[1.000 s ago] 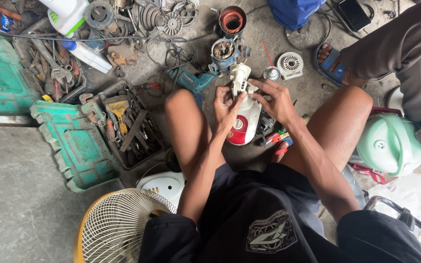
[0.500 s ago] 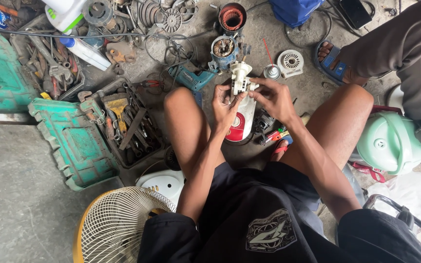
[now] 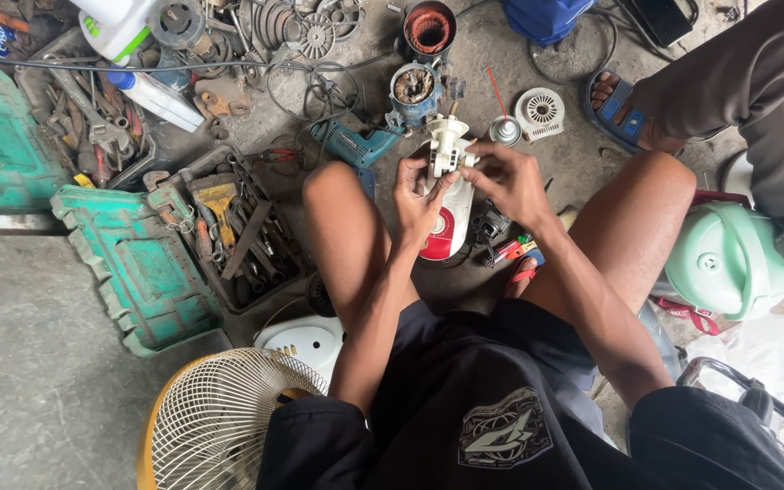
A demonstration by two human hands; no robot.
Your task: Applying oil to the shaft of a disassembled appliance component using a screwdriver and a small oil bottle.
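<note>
Evenly lit by soft, diffuse daylight; no hard shadows, only faint shading between the knees and under the open green metal toolbox [image 3: 129,263]. Mild sheen on the pale green rounded plastic housing [image 3: 723,259]. Sharp across the middle; slightly soft at the corners, with wide-angle stretching of the round cream wire fan grille [image 3: 220,422] at the bottom edge.

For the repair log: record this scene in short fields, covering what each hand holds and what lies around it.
setting: concrete floor, person seated
left hand: grip on white plastic part
right hand: fingers on the same part
below hands: red and white housing
left side: green toolbox open, tray of tools
ahead: blue drill, motor stator
foreground: fan guard
right side: mint green fan base
</note>
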